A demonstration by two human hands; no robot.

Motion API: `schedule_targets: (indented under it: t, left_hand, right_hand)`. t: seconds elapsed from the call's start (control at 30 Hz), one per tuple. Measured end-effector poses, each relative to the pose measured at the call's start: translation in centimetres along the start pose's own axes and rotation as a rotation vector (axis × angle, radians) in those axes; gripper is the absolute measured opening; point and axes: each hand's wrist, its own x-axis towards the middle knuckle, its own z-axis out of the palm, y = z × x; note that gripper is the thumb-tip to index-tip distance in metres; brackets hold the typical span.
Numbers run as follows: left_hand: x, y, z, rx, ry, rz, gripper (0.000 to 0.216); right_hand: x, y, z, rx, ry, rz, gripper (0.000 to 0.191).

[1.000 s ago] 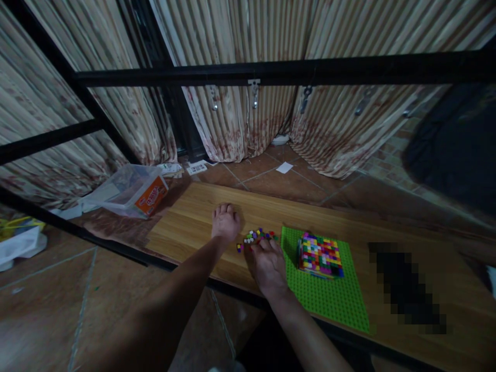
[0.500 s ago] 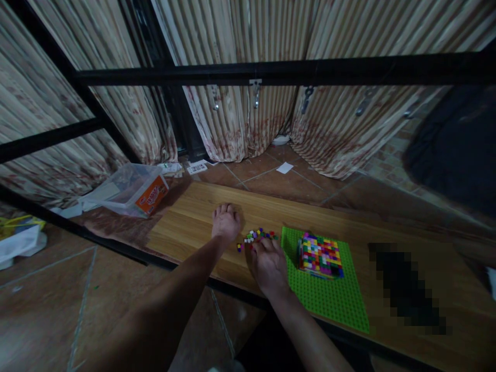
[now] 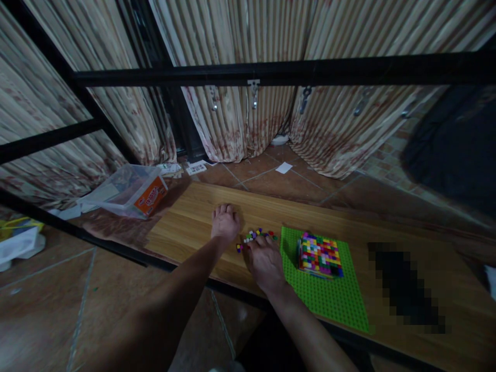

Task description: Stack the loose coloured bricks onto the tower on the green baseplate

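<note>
My left hand [image 3: 225,222] lies palm down on the wooden board, fingers forward and slightly bent, with no brick visible in it. Just right of it is a small heap of loose toy bricks [image 3: 251,235] in several colours. Over the near side of this heap is my right hand [image 3: 266,262], its fingers bent down and close together. The hand itself hides its fingertips and whatever they hold. Beside it on the right, a green studded baseplate [image 3: 329,305] carries a multicoloured block of stacked bricks [image 3: 321,254].
The wooden board [image 3: 189,212] has a dark front edge. A clear plastic bin [image 3: 132,188] with an orange label stands on the floor at left. A black metal bar [image 3: 232,73] crosses in front of curtains [image 3: 248,124]. A pixelated dark patch covers the board's right part.
My right hand has shifted slightly left over the loose bricks. My left hand stays where it was, and the brick block looks the same.
</note>
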Motion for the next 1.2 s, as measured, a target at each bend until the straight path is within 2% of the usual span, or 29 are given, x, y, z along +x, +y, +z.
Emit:
schedule_targets:
  t: [0.17,0.4,0.7,0.97,1.1,1.2]
  left_hand:
    - [0.0,0.0,-0.1,-0.003,-0.009,-0.003,0.033]
    - [0.1,0.0,-0.1,0.003,-0.015,-0.001,0.034]
    - [0.1,0.1,-0.3,0.000,-0.021,-0.008,0.035]
    - [0.1,-0.1,-0.2,-0.013,-0.017,-0.005,0.036]
    - [0.2,-0.1,-0.2,0.010,-0.008,0.004,0.036]
    - [0.3,-0.2,-0.1,0.025,-0.002,0.016,0.035]
  right_hand:
    - [0.2,0.1,0.8,-0.005,0.027,-0.022,0.021]
    - [-0.5,0.0,1.9,0.022,0.143,-0.008,0.018]
    - [-1.3,0.4,2.3,0.125,0.227,-0.002,0.024]
    - [-1.5,0.2,1.0,0.220,0.161,0.074,0.027]
    - [-2.4,-0.1,-0.7,0.419,0.276,0.141,0.029]
    - [-4.3,0.2,-2.6,0.563,0.369,0.221,0.031]
